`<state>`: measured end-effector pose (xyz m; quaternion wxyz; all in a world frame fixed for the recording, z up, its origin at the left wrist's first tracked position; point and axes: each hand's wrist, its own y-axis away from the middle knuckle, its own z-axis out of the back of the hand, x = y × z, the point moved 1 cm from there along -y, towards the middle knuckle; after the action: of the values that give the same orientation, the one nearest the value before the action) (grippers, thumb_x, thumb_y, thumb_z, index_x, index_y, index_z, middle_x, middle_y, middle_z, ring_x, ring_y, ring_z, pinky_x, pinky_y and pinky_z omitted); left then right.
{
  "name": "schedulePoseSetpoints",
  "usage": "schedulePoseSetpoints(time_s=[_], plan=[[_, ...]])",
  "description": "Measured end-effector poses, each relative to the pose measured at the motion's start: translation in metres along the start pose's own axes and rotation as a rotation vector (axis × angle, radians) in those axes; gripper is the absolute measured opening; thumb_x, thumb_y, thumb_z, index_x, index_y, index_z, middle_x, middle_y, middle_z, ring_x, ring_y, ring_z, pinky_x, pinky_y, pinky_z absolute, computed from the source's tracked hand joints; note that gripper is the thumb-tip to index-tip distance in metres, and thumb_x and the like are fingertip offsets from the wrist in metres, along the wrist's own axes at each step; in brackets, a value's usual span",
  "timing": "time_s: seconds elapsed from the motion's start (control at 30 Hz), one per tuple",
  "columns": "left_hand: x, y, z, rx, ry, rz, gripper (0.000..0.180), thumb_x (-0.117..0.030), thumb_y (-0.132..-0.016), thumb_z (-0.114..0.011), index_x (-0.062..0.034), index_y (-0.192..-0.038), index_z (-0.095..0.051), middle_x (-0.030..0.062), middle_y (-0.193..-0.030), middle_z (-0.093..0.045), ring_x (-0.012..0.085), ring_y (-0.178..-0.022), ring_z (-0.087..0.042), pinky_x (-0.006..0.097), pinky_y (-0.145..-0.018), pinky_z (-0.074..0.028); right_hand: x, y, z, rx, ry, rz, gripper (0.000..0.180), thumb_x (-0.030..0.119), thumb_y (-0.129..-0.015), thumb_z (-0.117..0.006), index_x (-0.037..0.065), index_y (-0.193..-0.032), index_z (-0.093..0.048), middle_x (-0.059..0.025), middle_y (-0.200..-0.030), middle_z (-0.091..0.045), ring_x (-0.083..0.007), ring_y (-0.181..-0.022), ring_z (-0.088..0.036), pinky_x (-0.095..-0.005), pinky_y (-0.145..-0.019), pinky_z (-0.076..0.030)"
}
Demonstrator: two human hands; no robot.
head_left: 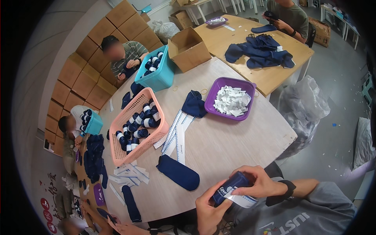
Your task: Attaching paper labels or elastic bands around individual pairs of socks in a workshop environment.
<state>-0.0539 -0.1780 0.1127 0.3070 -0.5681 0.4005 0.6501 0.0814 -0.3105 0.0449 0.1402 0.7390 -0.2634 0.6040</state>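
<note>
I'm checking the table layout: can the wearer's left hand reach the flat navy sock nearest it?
Probably yes, once freed: the left hand and right hand hold a rolled sock, but the flat sock lies close by on the table, uncovered, with nothing seen between.

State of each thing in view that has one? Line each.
Navy roll: rolled, held by left hand and right hand
White strip: one end loose
Pink basket: open, partly filled
Large purple tray: open, heaped with slips
Carton: open
Teal basket by the carton: open, loaded
Navy sock nearest the hands: flat, unrolled
Clear bag: stuffed
</note>
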Motion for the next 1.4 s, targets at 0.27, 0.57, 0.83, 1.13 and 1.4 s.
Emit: schedulePoseSetpoints(time_s=[0.27,0.57,0.83,1.13,1.4], plan=[[0.004,-0.001,0.002,0.044,0.046,0.001,0.047,0.002,-0.085,-0.076,0.008,-0.13,-0.063,0.0119,-0.117,-0.07,0.0164,-0.106,-0.066,0.029,-0.094,-0.052,0.001,0.006,-0.003,-0.043,-0.069,-0.042,0.048,0.007,-0.082,-0.089,-0.005,-0.12,-0.064,-0.0102,-0.107,-0.073,-0.012,-0.096,-0.068,-0.0274,-0.085,-0.055],[0.002,-0.001,0.003,0.099,0.098,-0.061,0.041,-0.002,-0.089,-0.071,0.0085,-0.128,-0.064,0.0146,-0.118,-0.07,0.0235,-0.107,-0.067,0.032,-0.096,-0.052,-0.007,0.006,-0.002,-0.081,0.039,0.106,0.048,0.016,-0.084,-0.089,-0.005,-0.121,-0.065,-0.0101,-0.099,-0.075,-0.0095,-0.084,-0.069,-0.0226,-0.071,-0.056],[0.017,-0.014,-0.007,-0.057,0.022,0.027,0.038,-0.016,-0.092,-0.082,0.0088,-0.118,-0.07,0.0116,-0.104,-0.074,0.0122,-0.093,-0.067,0.025,-0.081,-0.054,-0.012,0.003,0.014,0.0,-0.027,0.0,0.052,0.016,-0.084,-0.089,-0.003,-0.125,-0.064,-0.0071,-0.103,-0.073,-0.0076,-0.089,-0.067,-0.0222,-0.074,-0.055],[0.021,-0.013,-0.029,-0.291,-0.401,-0.395,0.035,-0.014,-0.087,-0.084,0.0043,-0.114,-0.071,0.0178,-0.1,-0.074,0.0285,-0.088,-0.073,0.034,-0.075,-0.057,0.003,-0.004,0.028,-0.274,0.6,0.286,0.042,0.028,-0.077,-0.092,0.007,-0.1,-0.065,-0.0042,-0.082,-0.062,-0.0151,-0.066,-0.061,-0.03,-0.054,-0.045],[0.026,-0.021,-0.047,-0.472,-0.76,-0.811,0.045,-0.018,-0.082,-0.089,0.0023,-0.118,-0.07,0.0168,-0.102,-0.072,0.0332,-0.086,-0.071,0.04,-0.074,-0.059,0.025,0.008,0.006,-0.137,0.537,0.158,0.02,0.017,-0.095,-0.075,-0.002,-0.09,-0.071,-0.0109,-0.072,-0.066,-0.024,-0.06,-0.062,-0.0337,-0.054,-0.046]])
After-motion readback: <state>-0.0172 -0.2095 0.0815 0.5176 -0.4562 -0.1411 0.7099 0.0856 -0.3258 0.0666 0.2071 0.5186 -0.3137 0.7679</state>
